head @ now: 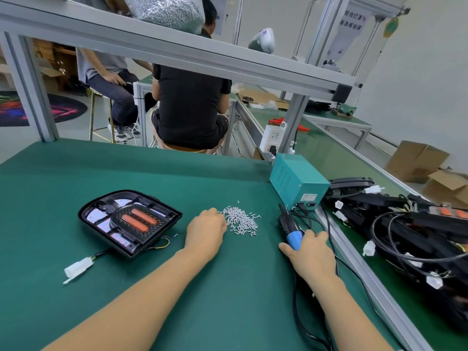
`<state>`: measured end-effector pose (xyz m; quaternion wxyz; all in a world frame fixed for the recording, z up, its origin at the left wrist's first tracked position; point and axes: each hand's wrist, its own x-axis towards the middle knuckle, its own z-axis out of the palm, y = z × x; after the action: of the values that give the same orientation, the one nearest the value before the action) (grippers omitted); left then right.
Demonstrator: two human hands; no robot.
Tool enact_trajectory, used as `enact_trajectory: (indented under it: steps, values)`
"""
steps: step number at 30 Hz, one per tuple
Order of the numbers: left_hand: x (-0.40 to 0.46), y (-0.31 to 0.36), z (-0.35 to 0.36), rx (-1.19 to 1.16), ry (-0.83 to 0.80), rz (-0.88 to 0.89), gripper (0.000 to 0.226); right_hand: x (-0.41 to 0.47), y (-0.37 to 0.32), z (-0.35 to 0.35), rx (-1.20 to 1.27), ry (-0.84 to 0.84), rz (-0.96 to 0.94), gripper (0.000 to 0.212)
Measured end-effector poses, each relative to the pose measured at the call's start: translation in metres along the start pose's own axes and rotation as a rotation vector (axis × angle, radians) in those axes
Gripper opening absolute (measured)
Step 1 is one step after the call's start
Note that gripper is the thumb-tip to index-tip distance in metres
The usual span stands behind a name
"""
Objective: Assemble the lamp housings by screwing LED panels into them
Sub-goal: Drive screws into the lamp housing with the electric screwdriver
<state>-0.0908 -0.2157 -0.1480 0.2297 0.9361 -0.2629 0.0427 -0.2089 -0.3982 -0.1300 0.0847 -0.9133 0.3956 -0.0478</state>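
Lamp housing: we see the black lamp housing (130,221) lying flat on the green table (76,173), left of centre, open side up, with its rounded end far-left and its straight edge near-right.
LED panel: a panel with two orange bars (138,219) sits inside – the bars' long axis runs from near-left to far-right.
Wiring: a lead leaves the housing's near corner and ends in a white connector (78,267), which lies on the table nearer to us.
Screws: a loose heap of small silver screws (240,220) lies in the middle of the table, right of the housing.
Left hand: our left hand (206,231) is at the heap's left edge, its fingertips curled into the screws; we cannot tell whether they pinch one.
Right hand: our right hand (310,252) grips the blue-and-black electric screwdriver (290,229), whose tip points far-left.
Power box: a teal box (298,183) stands just beyond the screwdriver.
Right side: more black housings with cables (405,229) are piled there.
Room: two seated people (190,105) work beyond the table – aluminium framing spans above, carrying a bag of screws (164,11); cardboard boxes (417,160) stand far right.
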Motion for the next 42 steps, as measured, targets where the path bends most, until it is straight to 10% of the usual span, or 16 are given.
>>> enact_trajectory:
  steps: [6,11,19,42]
  values:
    - [-0.018,0.002,-0.017,-0.629,0.008,-0.124,0.013,0.015,0.009,-0.014,0.154,-0.188,0.027,0.05]
    - [-0.033,0.005,-0.041,-1.258,-0.054,-0.278,0.01,0.019,0.016,-0.034,0.939,-0.283,0.19,0.038]
    - [-0.052,0.006,-0.074,-1.614,-0.093,-0.271,0.017,-0.006,-0.03,-0.099,2.045,-0.413,0.1,0.021]
    - [-0.086,-0.025,-0.115,-1.666,0.057,-0.255,0.014,-0.073,-0.147,-0.129,2.419,0.012,-0.412,0.018]
